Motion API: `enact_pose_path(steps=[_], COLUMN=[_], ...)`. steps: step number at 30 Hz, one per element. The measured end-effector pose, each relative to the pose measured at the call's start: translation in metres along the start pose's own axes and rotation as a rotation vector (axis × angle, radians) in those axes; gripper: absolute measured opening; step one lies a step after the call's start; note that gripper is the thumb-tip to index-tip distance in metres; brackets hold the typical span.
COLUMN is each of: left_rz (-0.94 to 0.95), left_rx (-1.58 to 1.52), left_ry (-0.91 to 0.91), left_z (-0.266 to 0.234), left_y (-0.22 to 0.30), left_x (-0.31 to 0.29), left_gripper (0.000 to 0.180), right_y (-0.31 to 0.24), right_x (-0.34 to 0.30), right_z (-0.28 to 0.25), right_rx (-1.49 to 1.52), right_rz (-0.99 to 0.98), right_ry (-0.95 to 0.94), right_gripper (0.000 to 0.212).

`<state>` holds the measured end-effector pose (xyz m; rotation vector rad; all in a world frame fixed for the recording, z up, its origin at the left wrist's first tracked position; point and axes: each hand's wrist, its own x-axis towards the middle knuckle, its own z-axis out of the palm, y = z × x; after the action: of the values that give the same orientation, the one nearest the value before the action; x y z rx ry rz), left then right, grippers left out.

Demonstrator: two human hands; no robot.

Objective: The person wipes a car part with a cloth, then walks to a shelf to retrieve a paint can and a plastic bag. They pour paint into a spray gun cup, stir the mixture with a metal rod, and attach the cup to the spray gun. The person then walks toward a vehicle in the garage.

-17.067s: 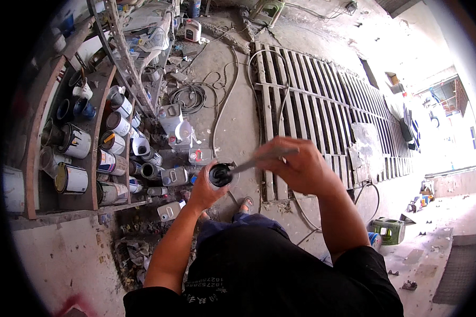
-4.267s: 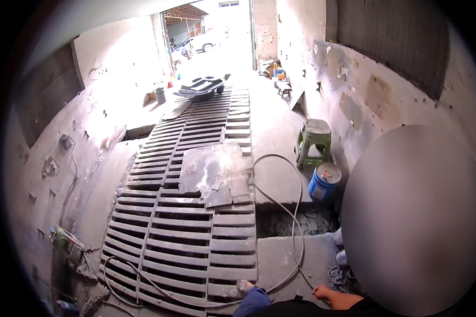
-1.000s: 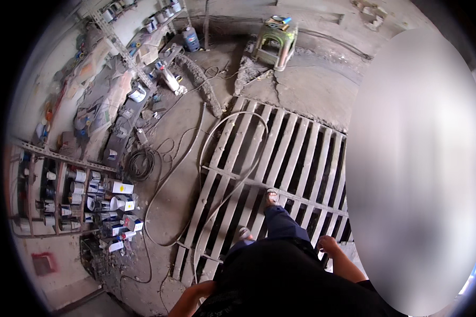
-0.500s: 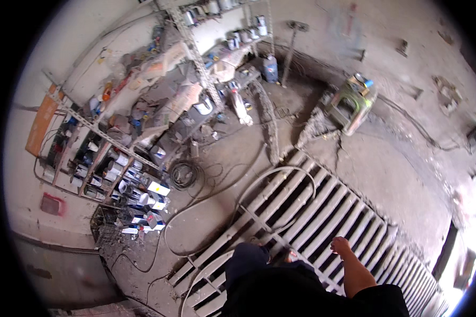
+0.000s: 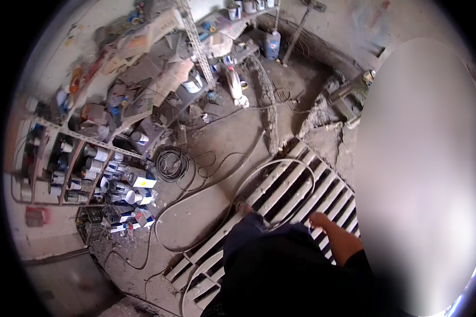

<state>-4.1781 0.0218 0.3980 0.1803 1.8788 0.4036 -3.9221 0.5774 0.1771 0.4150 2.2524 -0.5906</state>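
My right hand hangs low in front of my body, its bare forearm coming out of a dark sleeve. It is above the pale slatted floor grate and appears to touch nothing. Its fingers are small and blurred, and no object shows in it. My left hand is out of sight. Beneath me, one foot in dark trousers is set at the near left part of the grate. A thin hose loops across the floor and over the slats close to that foot.
A coil of cable lies on the floor at left, beside shelves of paint cans and stacked cans. Further off are a broken concrete ridge, a blue container and a greenish machine. A grey blur covers the right side.
The view has shifted, with the grate and shelves changing place. One foot has come forward into sight. My right hand sits further left and higher in the picture. A blur now covers the right side.
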Motion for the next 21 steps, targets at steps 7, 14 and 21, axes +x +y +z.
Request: enact_pose_path(steps=[7,14,21], left_rz=[0.006,-0.057,-0.272], left_rx=[-0.023,0.027,0.078], left_ry=[0.112,0.133,0.097], left_z=[-0.069,-0.139,-0.212], left_y=[0.048,0.084,0.114], left_x=[0.032,0.087,0.157], left_gripper=[0.023,0.022,0.021], right_y=[-0.102,-0.075,-0.035], right_x=[0.035,0.145,0.283], right_z=[-0.175,-0.167,-0.159], right_rx=[1.112,0.728,0.137], right_rz=[0.344,0.221,-0.085], right_ry=[0.342,0.135,0.276], right_gripper=[0.023,0.014,0.019])
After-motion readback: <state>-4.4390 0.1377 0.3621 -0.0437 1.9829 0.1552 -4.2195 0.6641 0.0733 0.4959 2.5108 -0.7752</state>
